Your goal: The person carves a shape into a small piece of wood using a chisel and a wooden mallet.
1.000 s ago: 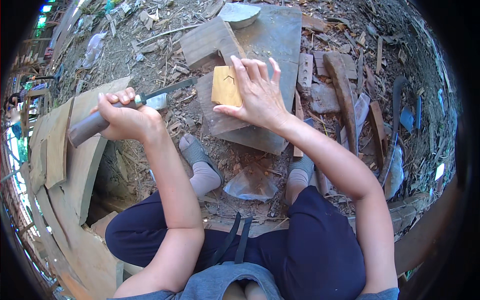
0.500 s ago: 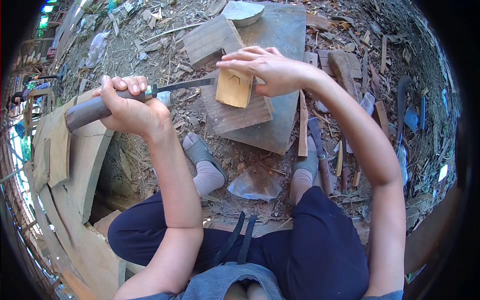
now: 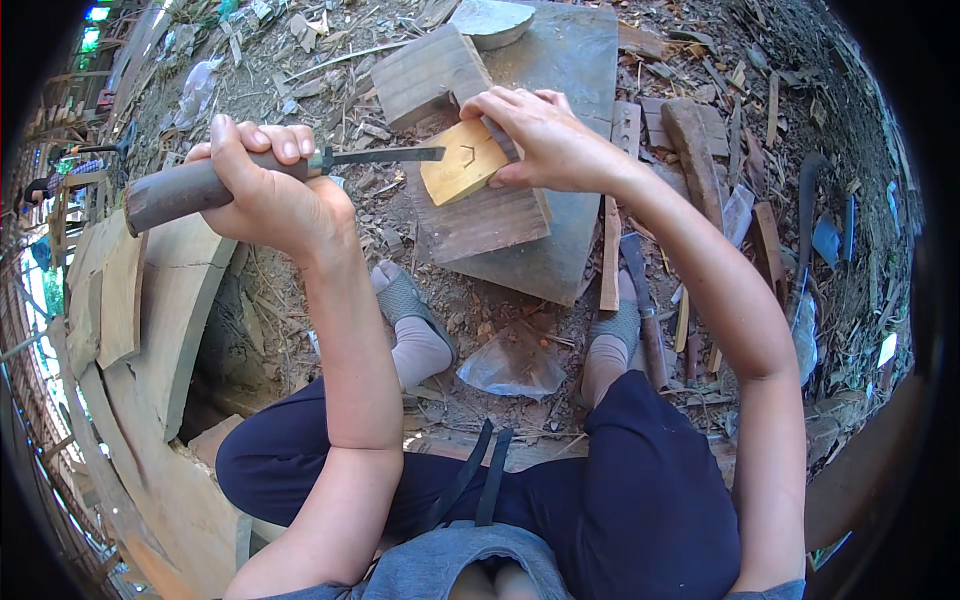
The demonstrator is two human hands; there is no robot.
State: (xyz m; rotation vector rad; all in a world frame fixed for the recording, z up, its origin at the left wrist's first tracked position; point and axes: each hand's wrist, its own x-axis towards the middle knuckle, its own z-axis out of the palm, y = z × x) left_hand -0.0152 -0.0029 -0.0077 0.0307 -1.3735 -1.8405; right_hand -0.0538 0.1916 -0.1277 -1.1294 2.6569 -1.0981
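Note:
My left hand (image 3: 262, 180) grips the dark wooden handle (image 3: 165, 195) of a long flat-bladed tool, whose narrow steel blade (image 3: 385, 154) points right, its tip at the left side of a yellow wooden block (image 3: 455, 168). A small bent dark line marks the block's face. My right hand (image 3: 530, 140) grips that block at its right edge, thumb along the lower right. Beneath lies a weathered board (image 3: 480, 225) on a large flat grey slab (image 3: 555, 262). Whether the tip touches the block I cannot tell.
Behind sit notched wood (image 3: 415, 75) and a pale stone (image 3: 490, 18). A large knife (image 3: 640, 300), curved tool (image 3: 808, 200) and wood scraps lie right. Pale planks (image 3: 175, 330) lean left. A plastic bag (image 3: 510, 365) lies between my feet. A person (image 3: 55, 185) is at the far left.
My left hand has risen, bringing the blade up and right to the block. My right hand shifted over the block and now grips it again, with the block turned askew.

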